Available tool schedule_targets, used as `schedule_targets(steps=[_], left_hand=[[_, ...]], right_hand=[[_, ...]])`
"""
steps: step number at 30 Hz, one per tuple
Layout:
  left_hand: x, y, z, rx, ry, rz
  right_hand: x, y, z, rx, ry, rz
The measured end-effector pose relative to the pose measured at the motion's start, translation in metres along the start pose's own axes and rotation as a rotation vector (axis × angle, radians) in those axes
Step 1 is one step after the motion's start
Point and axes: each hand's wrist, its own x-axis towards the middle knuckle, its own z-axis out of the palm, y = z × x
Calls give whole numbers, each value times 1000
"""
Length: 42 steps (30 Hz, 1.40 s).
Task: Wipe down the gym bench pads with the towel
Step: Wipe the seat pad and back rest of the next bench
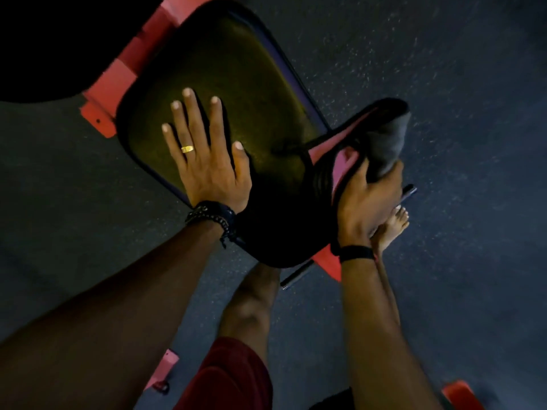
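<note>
1. Left hand (204, 161) flat on bench pad (236, 84), frame centre, fingers (189, 113) spread wide.
2. Right hand (370, 202) right of centre, fingers curled around dark towel (384, 146) at pad's right edge.

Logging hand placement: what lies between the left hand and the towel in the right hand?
Head view: only bare dark pad lies between the left hand and the towel gripped by the right hand.

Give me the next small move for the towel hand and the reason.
Probably bring the right hand leftward to lay the towel onto the bench pad and start a stroke. The right hand grips the bunched towel at the pad's right edge, mostly off the surface, while the left hand lies flat on the pad, apparently steadying it. Most of the pad lies bare.
</note>
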Motion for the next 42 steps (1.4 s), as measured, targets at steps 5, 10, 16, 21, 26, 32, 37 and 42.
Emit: schedule_targets(steps=[5, 10, 16, 21, 26, 32, 37, 42], left_hand=[[1, 2, -4, -7, -13, -13], [3, 0, -5, -1, -104, -29], [4, 0, -8, -32, -125, -34], [4, -1, -8, -52, -124, -45], [5, 0, -9, -53, -125, -56], [6, 1, -10, -57, -150, -61], [5, -1, -9, -46, -161, -57], [6, -1, -9, -49, -137, -56]], right_hand=[[9, -22, -10, -23, -271, -205], [49, -153, 84, -97, -458, -486], [39, -105, 44, -87, -486, -812], [37, -43, 4, -57, -536, -469], [51, -179, 98, -62, -478, -682], [58, -69, 31, 19, -511, -652], [64, -56, 24, 62, -606, -380], [70, -190, 106, 88, -582, -639]])
